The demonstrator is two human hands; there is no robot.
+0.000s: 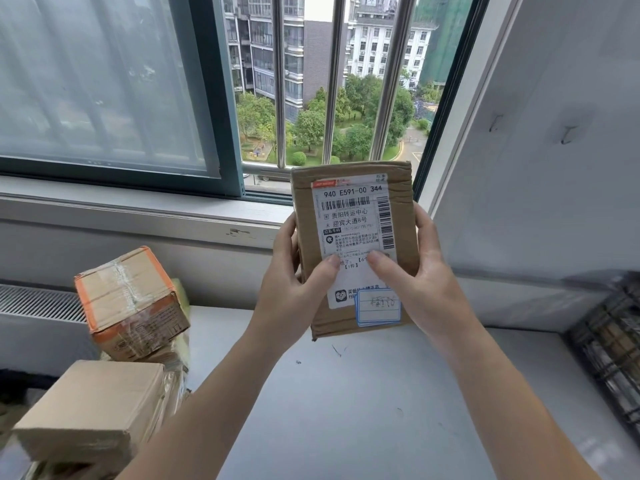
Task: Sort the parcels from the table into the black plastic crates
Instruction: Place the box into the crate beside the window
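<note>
A flat brown cardboard parcel (356, 216) with a white shipping label and a blue-edged sticker is held upright above the white table (363, 393), label facing me. My left hand (294, 289) grips its left edge with the thumb on the label. On the right edge sits my right hand (419, 282), its thumb also pressed on the label. A black plastic crate (613, 344) shows at the right edge, with something brown inside it.
Several parcels are piled at the left: an orange-taped box (131, 303) on top and a plain brown box (90, 414) in front. A window sill (138, 209) and barred open window lie behind. A white radiator (38, 306) stands at far left.
</note>
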